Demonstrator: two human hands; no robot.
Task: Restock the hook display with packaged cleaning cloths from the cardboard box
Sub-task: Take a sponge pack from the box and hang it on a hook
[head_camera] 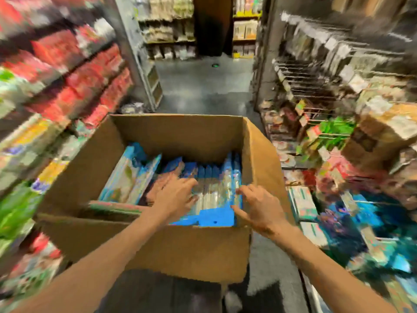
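Left hand [178,196], fingers loosely bent, and right hand [259,208], spread, reach onto upright blue-carded cloth packs [216,214] in the open brown cardboard box [180,132]; I should pinch a few together, headers aligned, for hooking.

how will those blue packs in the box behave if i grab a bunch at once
Probably slippery: the blue packs show glossy glare, so a loose bunch may slide apart. Likely thin and bendy, standing on edge in the cardboard box. Those at the left lean, so neighbours may topple.
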